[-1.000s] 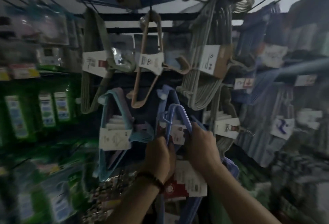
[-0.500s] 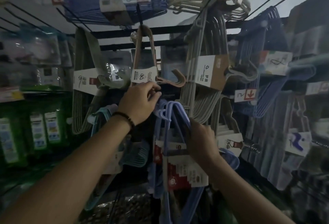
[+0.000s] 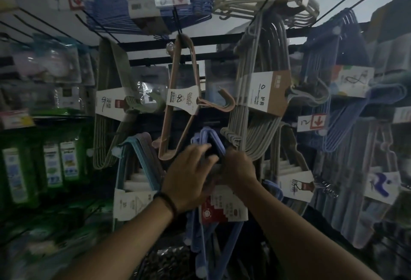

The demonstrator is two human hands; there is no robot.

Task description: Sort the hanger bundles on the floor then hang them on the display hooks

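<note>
Both hands are up at the blue hanger bundle (image 3: 224, 210), mid-rack below the pink hanger (image 3: 182, 100), btwn teal bundle (image 3: 133, 204) & grey bundle (image 3: 264, 93). Right hand (image 3: 241, 168) grips its top, fingers curled. Left hand (image 3: 189, 170) touches it; too blurred to tell if it grips.

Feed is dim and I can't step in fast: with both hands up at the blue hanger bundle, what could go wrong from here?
1. The spot where the blue hanger bundle should catch is hidden behind it; in this dim view it could miss and drop.
2. The pink hanger bundle ends close to the left hand; a bump might unhook it.
3. The grey hanger bundle has hook ends crowding the right hand; they could snag.
</note>
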